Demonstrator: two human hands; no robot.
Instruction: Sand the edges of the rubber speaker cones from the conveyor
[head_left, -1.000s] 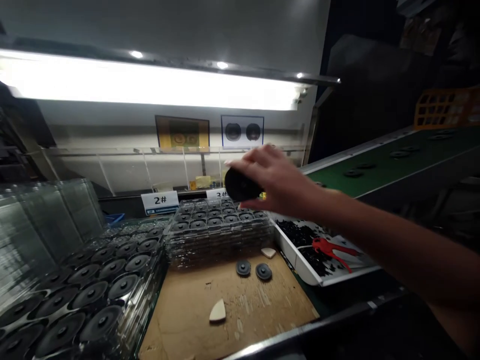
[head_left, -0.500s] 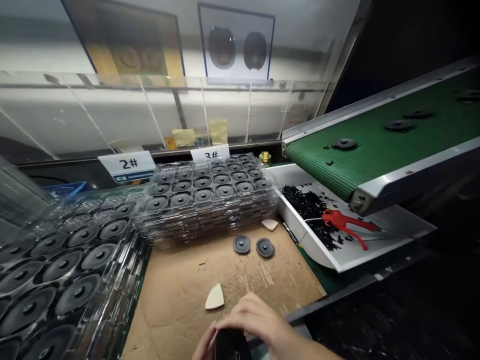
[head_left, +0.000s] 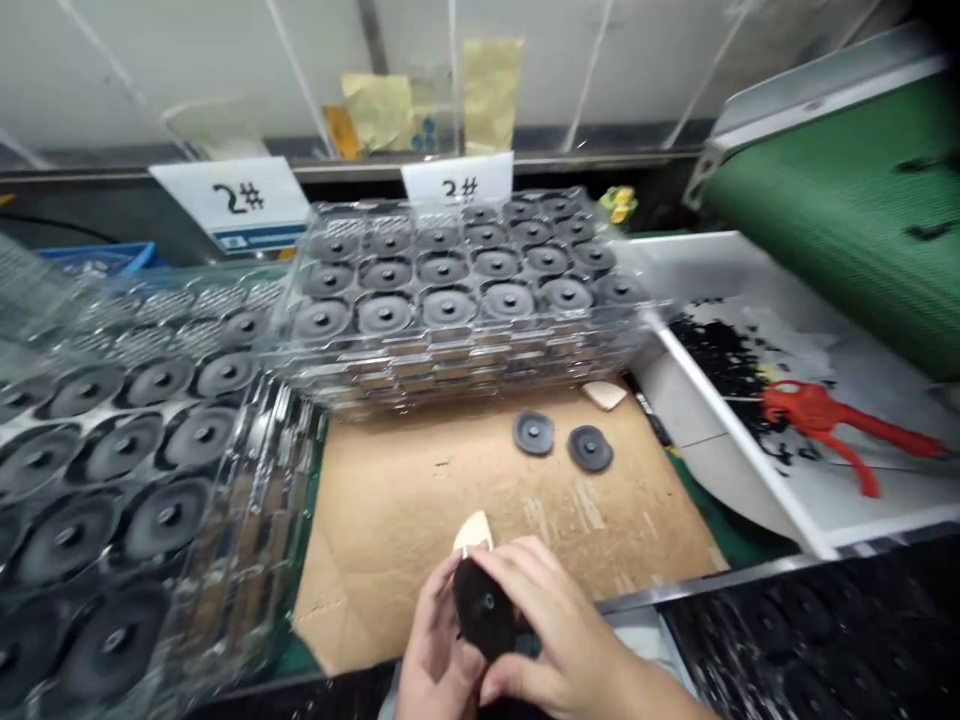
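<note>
Both my hands hold one black round disc (head_left: pixel 484 608) low in the view, just over the near edge of a cardboard sheet (head_left: pixel 397 500). My left hand (head_left: pixel 435 655) cups it from the left, fingers curled. My right hand (head_left: pixel 559 650) wraps it from the right. A cream wedge-shaped piece (head_left: pixel 472 530) lies right above my fingers. Two loose black discs (head_left: pixel 534 433) (head_left: pixel 590 448) rest on the cardboard further back.
A stack of clear trays filled with black discs (head_left: pixel 450 290) stands behind the cardboard under a "3#" label (head_left: pixel 457 183). More filled trays (head_left: pixel 135 450) sit left by a "2#" label (head_left: pixel 232 200). A white bin (head_left: pixel 720 440) with red pliers (head_left: pixel 832 425) is right, below a green conveyor (head_left: pixel 840 200).
My right hand carried the disc from over the back trays down to the near edge, and my left hand joined it. The view tilted down and closer to the trays.
</note>
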